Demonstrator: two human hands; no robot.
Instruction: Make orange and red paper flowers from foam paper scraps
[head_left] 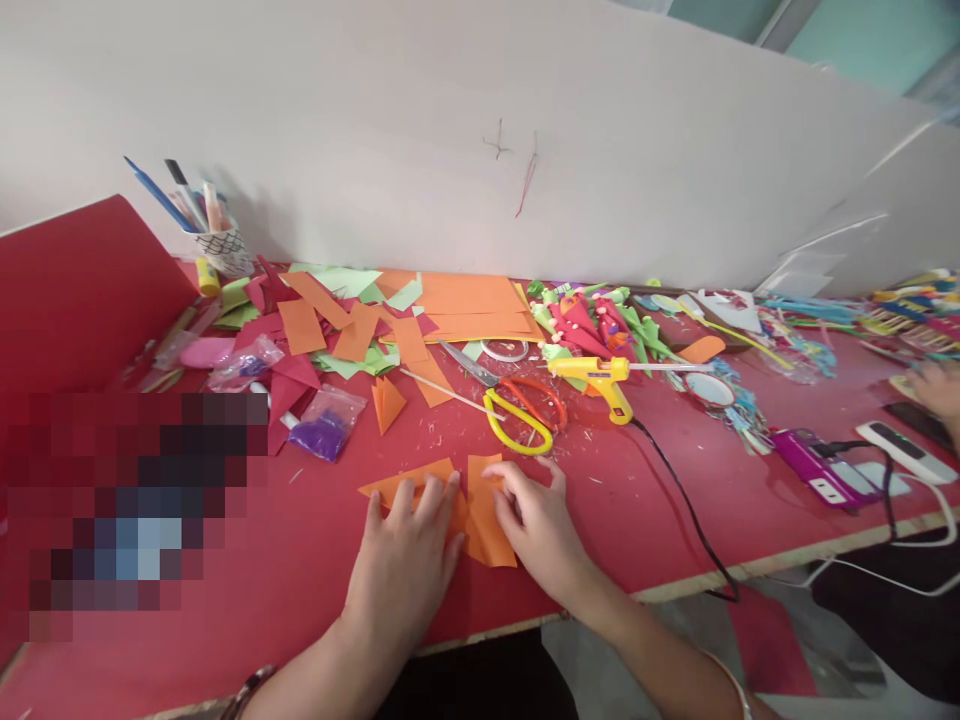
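Observation:
A creased piece of orange paper (487,530) lies on the red table in front of me, a fold running between its two halves. My left hand (409,545) rests palm down on the paper's left half, fingers spread and pressing it. My right hand (536,515) touches the right half near its upper edge, with fingers bent and apart. A small folded orange paper piece (388,405) stands just beyond my left hand. Past my right hand lie scissors (517,400) with one yellow and one red handle, blades pointing away, and a thin stick beside them.
A yellow glue gun (600,380) lies at right, its black cord crossing the table edge. Behind are coloured paper scraps (301,328), folded paper figures (581,320) and a pen cup (225,250). A purple power strip (817,470) and another person's hand (937,388) are far right.

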